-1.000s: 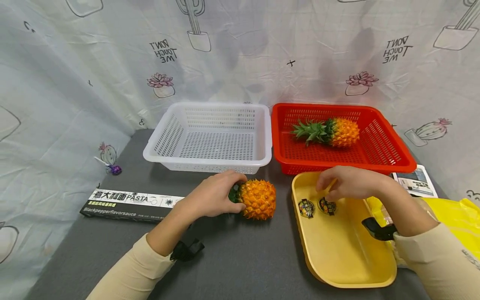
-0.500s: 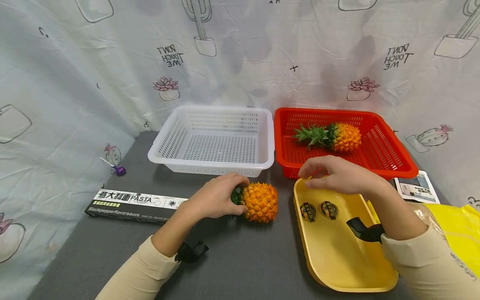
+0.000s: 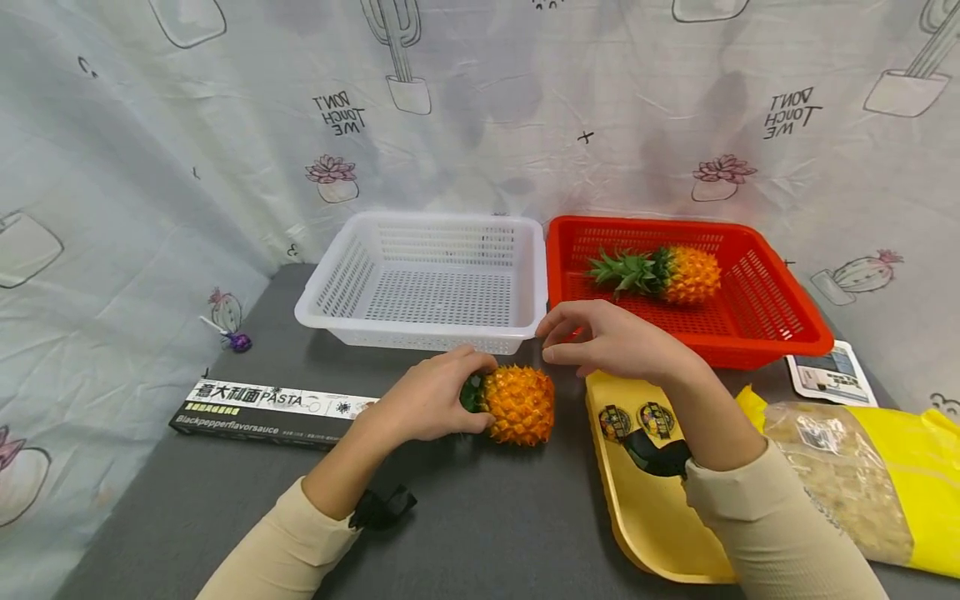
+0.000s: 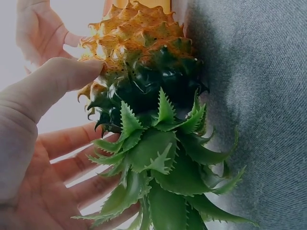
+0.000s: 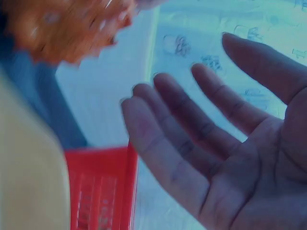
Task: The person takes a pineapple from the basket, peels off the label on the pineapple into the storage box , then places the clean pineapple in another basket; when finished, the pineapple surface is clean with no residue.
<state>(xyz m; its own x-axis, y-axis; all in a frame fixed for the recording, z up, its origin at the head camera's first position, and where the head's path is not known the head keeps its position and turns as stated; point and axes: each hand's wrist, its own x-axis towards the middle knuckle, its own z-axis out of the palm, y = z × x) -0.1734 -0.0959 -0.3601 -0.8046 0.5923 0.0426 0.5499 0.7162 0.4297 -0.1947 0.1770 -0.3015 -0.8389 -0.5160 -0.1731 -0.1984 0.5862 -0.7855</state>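
An orange toy-like pineapple [image 3: 521,404] with green leaves lies on its side on the grey table. My left hand [image 3: 427,396] grips it near the leafy end. In the left wrist view the thumb [image 4: 81,74] presses the pineapple's orange body while the fingers spread behind the green leaves [image 4: 163,167]. Just beyond the pineapple and to its right, my right hand [image 3: 611,337] hovers with fingers loosely bent, holding nothing. The right wrist view shows that palm [image 5: 268,177] facing the camera, apart from the pineapple [image 5: 72,28].
Behind stand a white basket [image 3: 442,292] and a red basket [image 3: 750,348], the red one containing another pineapple [image 3: 690,275]. A yellow tray [image 3: 667,533] sits under the right forearm, beside a yellow bag [image 3: 847,475]. A pasta box [image 3: 262,421] and a lollipop [image 3: 238,342] lie left.
My right hand has moved left from over the yellow tray, past its far edge, toward the pineapple. The left hand keeps its grip in place. The view has shifted slightly.
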